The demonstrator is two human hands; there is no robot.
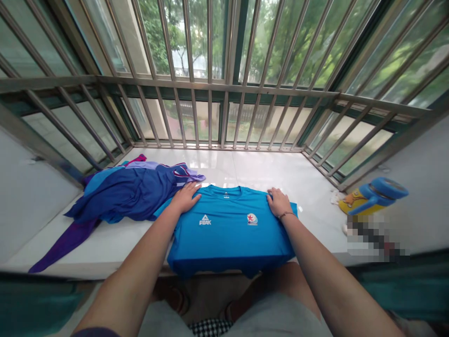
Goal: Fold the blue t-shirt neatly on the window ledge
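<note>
On the white stone sill [266, 173], a blue T-shirt [228, 238], front up, collar toward the window bars [210, 112], white logos on the chest, hem along the sill's near edge and drooping slightly over it. Left hand [185, 196] flat on the shirt's shoulder beside the collar, palm down, fingers spread, no grip on the cloth. Right hand [279, 202] likewise flat on the opposite shoulder, unclenched, a thin bracelet [286, 215] at the wrist. Both hands well apart, the shirt's width between them, neither clamped on anything. Just beside the left hand and against the shirt's sleeve, a crumpled heap of blue and purple clothes [129, 196], one purple length trailing toward the sill's near edge. Off to the right, well apart from the shirt, a yellow and blue bottle [373, 196] on its side, a small white scrap [336, 196] near it, and below it a pixelated patch [377, 236], too blurred to identify. Under the sill's edge, grey shorts [277, 318].
</note>
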